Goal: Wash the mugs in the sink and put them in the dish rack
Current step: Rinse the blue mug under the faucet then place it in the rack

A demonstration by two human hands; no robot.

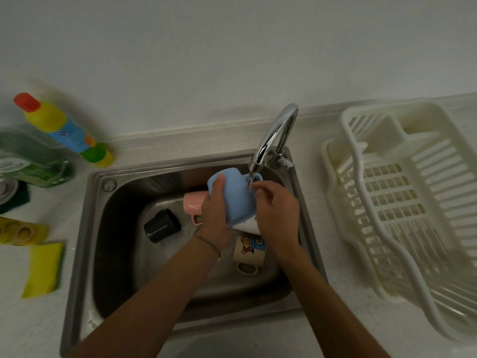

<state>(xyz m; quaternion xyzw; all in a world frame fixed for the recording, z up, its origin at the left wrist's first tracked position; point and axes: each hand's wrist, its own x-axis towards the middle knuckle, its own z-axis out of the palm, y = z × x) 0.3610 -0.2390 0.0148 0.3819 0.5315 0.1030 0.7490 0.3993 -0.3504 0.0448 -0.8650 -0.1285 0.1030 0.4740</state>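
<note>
— Start with the hands. What are they doing?

— Both reach into the sink from six o'clock. The left hand is wrapped round the blue mug, thumb laid up along its side, fingers curled behind it. A thin band sits on that wrist. The right hand is at the mug's three o'clock side, fingers bent and pinching at the handle near the rim.

— So both are clamped on the same mug?

— Yes, the two hands close together with the mug between them.

— How does the mug look?

— Pale blue, matte, held upside down and tilted, its base toward eleven o'clock. Water from the tap strikes it by the handle. Something white shows just under its lower edge; I cannot tell what it is.

— And the others?

— In the basin: a cream mug with a cartoon print at five o'clock of the blue one, lying with its handle toward us; a black mug on its side at eight o'clock; a pink mug on its side, partly behind the left hand.

— Further off?

— The white dish rack stands on the counter at three o'clock, well apart from the hands. At nine o'clock lie a yellow sponge and detergent bottles.
</note>
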